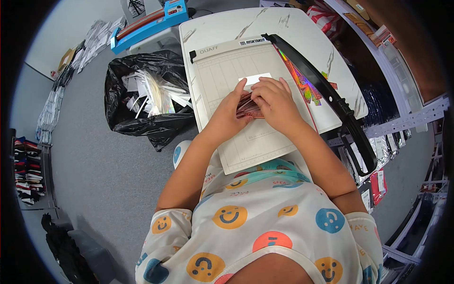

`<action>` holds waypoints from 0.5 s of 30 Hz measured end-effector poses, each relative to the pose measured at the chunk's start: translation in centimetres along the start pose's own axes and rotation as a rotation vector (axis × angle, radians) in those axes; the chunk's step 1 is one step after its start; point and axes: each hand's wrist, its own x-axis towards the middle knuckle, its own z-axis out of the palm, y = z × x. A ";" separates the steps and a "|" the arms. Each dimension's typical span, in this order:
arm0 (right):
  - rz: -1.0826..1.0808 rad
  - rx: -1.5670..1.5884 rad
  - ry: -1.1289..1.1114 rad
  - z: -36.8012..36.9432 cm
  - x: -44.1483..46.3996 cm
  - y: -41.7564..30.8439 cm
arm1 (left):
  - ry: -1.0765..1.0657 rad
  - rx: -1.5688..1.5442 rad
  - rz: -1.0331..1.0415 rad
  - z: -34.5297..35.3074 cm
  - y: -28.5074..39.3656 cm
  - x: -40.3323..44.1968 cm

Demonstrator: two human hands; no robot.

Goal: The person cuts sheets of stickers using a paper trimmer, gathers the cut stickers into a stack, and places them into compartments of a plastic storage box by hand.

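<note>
Both hands are at a stack of thin reddish printed cards or strips (249, 108) above the bed of a paper cutter (215, 78). My left hand (226, 117) grips the stack from its left side, thumb at the near edge. My right hand (279, 105) has its fingers curled over the stack's right side. What is printed on the pieces is too small to read. Just beyond the fingers lies a white piece of paper (255, 77). The cutter's black blade arm (326, 90) stands swung out to the right, its handle toward me.
Shiny multicoloured offcuts (307, 87) lie right of the cutter on the white marbled table (213, 28). A black bin bag (118, 106) of paper strips stands at left. Behind it is a blue machine (151, 23). Shelves (402, 118) with packaged goods line the right.
</note>
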 end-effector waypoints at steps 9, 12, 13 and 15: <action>0.148 0.035 0.035 -1.9 2.2 1.6 | -0.038 -0.029 -0.117 -0.2 1.0 -0.1; 0.242 0.074 -0.195 -1.8 2.4 1.2 | 0.045 0.074 -0.074 -0.1 0.8 -0.3; 0.301 0.128 -0.261 -2.0 2.5 1.0 | 0.052 0.085 -0.074 0.0 0.9 -0.2; 0.377 0.171 -0.393 -2.4 2.9 0.8 | 0.028 0.119 -0.047 -0.1 0.9 -0.1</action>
